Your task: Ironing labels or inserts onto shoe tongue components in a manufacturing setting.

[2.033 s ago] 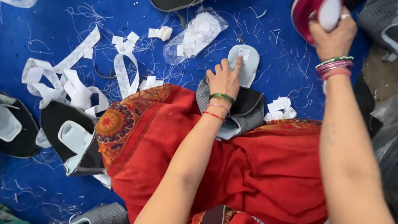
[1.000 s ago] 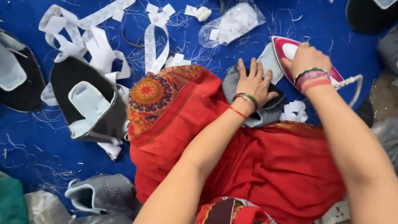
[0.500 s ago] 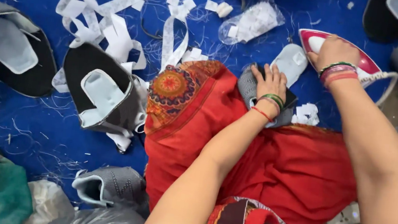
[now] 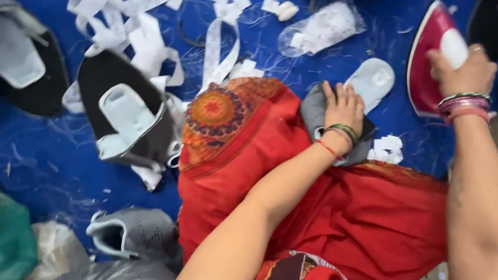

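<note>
Currently pressing step: my left hand (image 4: 342, 110) lies flat, fingers open, pinning the grey fabric shoe-upper piece (image 4: 328, 115) on my red-clothed lap. Right hand (image 4: 463, 71), grip closed around the maroon electric iron (image 4: 429, 57), just beside it on the blue floor (image 4: 8, 142). Next I'd judge: iron onto piece, fingers clear.

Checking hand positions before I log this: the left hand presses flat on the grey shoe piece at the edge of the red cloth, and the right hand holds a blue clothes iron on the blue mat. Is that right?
Not quite: the clothes iron is pink-red with a white handle, not blue, as the head view shows. The rest holds: the left hand presses flat on the grey shoe piece at the edge of the red cloth, and the right hand holds the iron on the blue mat.
</note>
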